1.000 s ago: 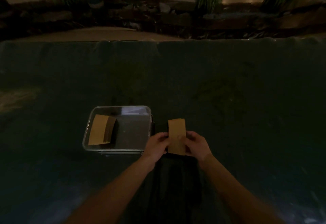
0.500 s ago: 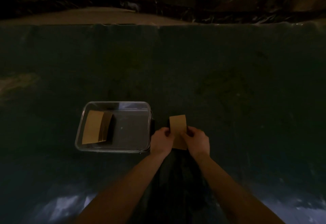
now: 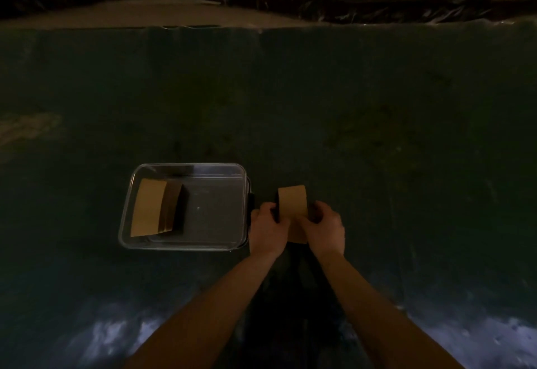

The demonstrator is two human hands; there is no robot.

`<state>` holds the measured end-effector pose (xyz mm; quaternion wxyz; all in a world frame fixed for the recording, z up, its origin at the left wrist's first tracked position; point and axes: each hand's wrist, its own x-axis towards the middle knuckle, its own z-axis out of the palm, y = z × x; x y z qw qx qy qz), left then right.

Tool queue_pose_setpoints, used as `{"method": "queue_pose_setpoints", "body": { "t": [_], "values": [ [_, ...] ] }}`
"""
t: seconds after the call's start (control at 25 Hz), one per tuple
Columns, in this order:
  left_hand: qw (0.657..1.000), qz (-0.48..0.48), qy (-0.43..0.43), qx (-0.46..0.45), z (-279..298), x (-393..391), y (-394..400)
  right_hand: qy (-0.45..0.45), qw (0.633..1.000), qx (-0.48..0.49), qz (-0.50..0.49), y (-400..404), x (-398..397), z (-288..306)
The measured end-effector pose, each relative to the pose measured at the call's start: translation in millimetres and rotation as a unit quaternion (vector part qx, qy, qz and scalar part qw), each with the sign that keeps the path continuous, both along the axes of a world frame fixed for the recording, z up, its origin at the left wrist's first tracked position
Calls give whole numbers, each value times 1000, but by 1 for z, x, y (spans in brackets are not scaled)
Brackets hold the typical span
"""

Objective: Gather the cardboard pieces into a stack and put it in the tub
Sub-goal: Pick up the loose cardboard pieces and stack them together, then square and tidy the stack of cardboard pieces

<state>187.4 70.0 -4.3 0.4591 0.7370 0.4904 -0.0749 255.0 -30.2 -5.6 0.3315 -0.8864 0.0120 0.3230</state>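
Head view, dim light. Left of centre in the frame, a clear tub [image 3: 186,248] sits on a dark green cover [image 3: 377,107]. It is rectangular with rounded corners and a dark clip on its right wall. Inside it, at the left end, lies a stack of cardboard [image 3: 149,211], the tan top piece facing up and the darker edges of the pieces fanned out to its right. The stack leans toward the left wall; whether it touches that wall cannot be told. The remainder of the tub floor, centre and right, is bare.

Just right of the tub, at lower centre of the frame, the left hand [image 3: 268,230] grips the left edge of a second cardboard bundle [image 3: 293,201]. Its fingers are curled and pinch that edge, the thumb on the near side. The bundle stands roughly upright, outside the tub and apart from it, its tan face toward the camera and a dark edge showing on its left. Whether its lower end touches the cover cannot be told.

The right hand [image 3: 324,229] holds the bundle's right edge, fingers curled around it and pinching. Both forearms enter from the bottom of the frame.
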Motion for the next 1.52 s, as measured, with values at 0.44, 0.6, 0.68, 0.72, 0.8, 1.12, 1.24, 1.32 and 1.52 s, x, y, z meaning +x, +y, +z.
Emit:
{"method": "queue_pose_setpoints", "body": {
  "t": [0.44, 0.6, 0.68, 0.72, 0.8, 1.12, 1.24, 1.32, 1.52],
  "values": [
    [988, 72, 31, -133, -2, 1, 5, 253, 956, 124, -84, 4, 10, 4],
    [948, 170, -33, -269, 9, -19, -8, 267, 938, 195, -105, -9, -8, 11],
    [939, 166, -51, -297, 13, -34, -22, 277, 930, 215, -112, -19, -20, 17],
    [937, 162, -58, -303, 16, -42, -29, 272, 931, 221, -104, -23, -27, 22],
    [944, 149, -66, -288, 27, -60, -37, 246, 940, 226, -70, -32, -41, 29],
    [965, 5, -141, -221, 34, -181, -19, 148, 968, 109, 169, -53, -124, 48],
    [967, -136, -172, -131, 40, -221, 11, 31, 955, 41, 293, -28, -165, 57],
    [969, -181, -161, -42, 38, -254, 41, -34, 939, 15, 342, 5, -198, 63],
    [976, -175, -113, 55, 26, -341, 133, -56, 891, -39, 448, 97, -267, 64]
  ]
}}
